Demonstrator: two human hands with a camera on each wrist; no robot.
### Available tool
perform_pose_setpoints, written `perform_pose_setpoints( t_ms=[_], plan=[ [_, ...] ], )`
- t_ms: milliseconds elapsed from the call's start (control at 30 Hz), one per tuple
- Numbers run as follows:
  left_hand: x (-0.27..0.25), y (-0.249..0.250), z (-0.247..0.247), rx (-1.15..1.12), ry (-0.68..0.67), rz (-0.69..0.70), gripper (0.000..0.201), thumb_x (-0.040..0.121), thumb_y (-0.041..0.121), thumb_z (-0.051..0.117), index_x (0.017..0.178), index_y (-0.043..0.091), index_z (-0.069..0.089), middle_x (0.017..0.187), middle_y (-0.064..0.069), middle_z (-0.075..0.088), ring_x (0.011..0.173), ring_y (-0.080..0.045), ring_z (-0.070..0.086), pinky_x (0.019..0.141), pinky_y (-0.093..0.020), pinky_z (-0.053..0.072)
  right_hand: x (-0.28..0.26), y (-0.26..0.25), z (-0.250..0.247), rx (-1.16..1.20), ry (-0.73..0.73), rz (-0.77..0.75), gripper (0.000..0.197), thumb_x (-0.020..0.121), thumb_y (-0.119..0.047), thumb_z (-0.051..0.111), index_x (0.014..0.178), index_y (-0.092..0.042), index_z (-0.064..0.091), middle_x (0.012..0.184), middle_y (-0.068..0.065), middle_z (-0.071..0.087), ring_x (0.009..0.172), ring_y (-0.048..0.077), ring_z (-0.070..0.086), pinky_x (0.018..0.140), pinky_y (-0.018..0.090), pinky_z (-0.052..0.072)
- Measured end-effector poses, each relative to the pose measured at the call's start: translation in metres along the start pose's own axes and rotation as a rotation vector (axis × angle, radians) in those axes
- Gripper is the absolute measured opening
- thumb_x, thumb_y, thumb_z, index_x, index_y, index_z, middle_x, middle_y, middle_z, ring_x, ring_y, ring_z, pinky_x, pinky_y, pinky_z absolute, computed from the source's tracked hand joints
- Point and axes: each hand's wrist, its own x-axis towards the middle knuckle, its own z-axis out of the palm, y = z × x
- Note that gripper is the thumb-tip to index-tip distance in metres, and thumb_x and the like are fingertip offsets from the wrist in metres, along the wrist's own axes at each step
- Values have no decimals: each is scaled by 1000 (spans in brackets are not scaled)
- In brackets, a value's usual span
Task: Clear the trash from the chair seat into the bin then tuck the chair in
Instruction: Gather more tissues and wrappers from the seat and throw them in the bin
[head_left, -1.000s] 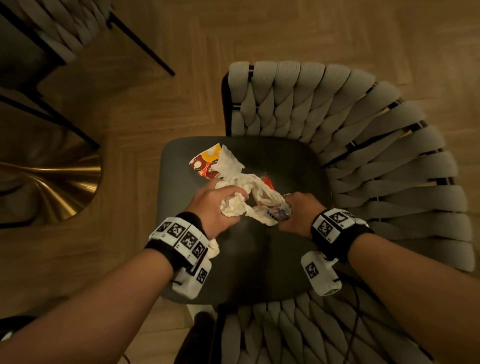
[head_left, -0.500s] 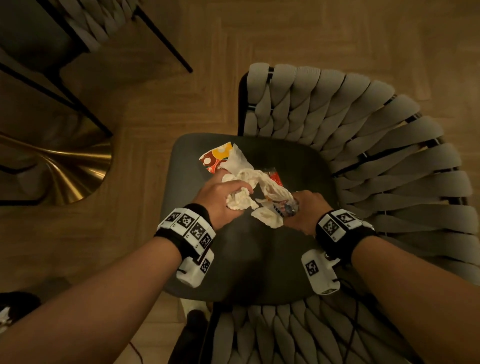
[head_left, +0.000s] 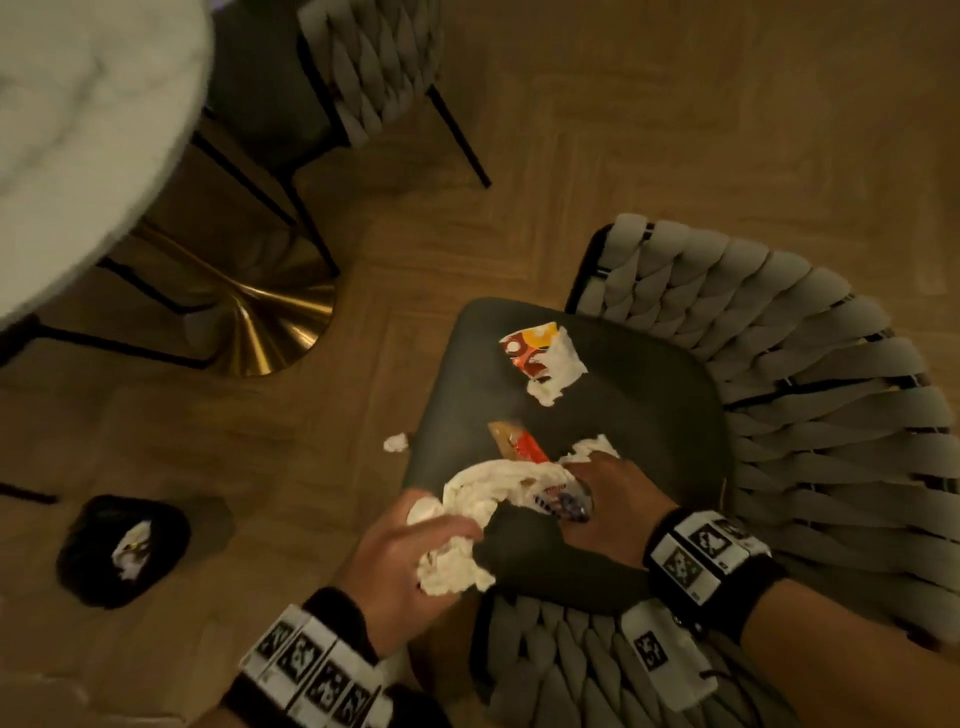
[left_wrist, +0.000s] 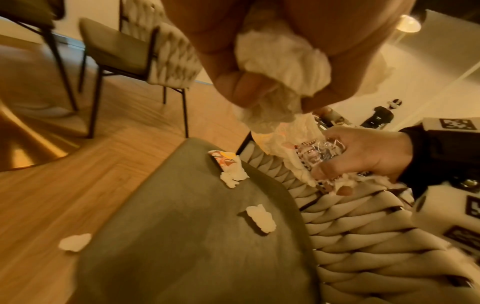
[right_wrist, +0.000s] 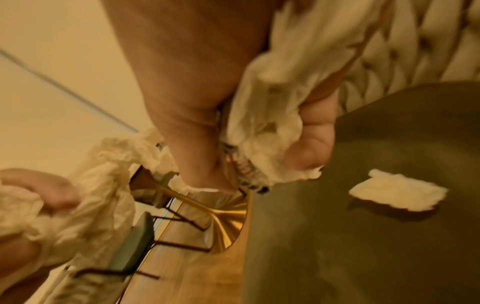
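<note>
My left hand grips a crumpled white tissue wad above the near edge of the dark grey chair seat. My right hand grips more tissue and a shiny wrapper; a tissue strand stretches between the hands. A printed orange wrapper with tissue lies at the seat's far side. A red wrapper shows behind the strand; I cannot tell if it lies loose. A tissue scrap lies on the seat, another scrap on the floor. The black bin stands at left.
The chair's woven grey backrest curves round the seat's right and near sides. A white marble table top on a gold base is at upper left, with a second woven chair beside it. Wooden floor lies between seat and bin.
Both hands have lifted the tissue bundle off the seat toward the near left. Scraps and the printed wrapper stayed behind. The head view swung left, bringing the bin and table into sight.
</note>
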Motion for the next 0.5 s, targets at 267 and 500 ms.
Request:
perform_pose_setpoints(
  t_ms=[267, 500],
  plan=[
    [-137, -107, -68, -136, 218, -220, 47, 63, 15, 79, 93, 47, 63, 107, 18, 46, 97, 4, 51, 78, -3, 41, 45, -178, 80, -79, -160, -180, 41, 71, -36, 74, 109, -23, 65, 109, 3, 65, 101, 21, 61, 89, 33, 51],
    [-258, -300, -130, -230, 352, -366, 47, 66, 29, 74, 92, 63, 54, 106, 16, 46, 94, 3, 52, 75, -2, 40, 113, -369, 229, -139, -250, -273, 32, 69, -30, 71, 100, -23, 67, 96, -3, 67, 81, 9, 60, 70, 12, 46]
  ],
)
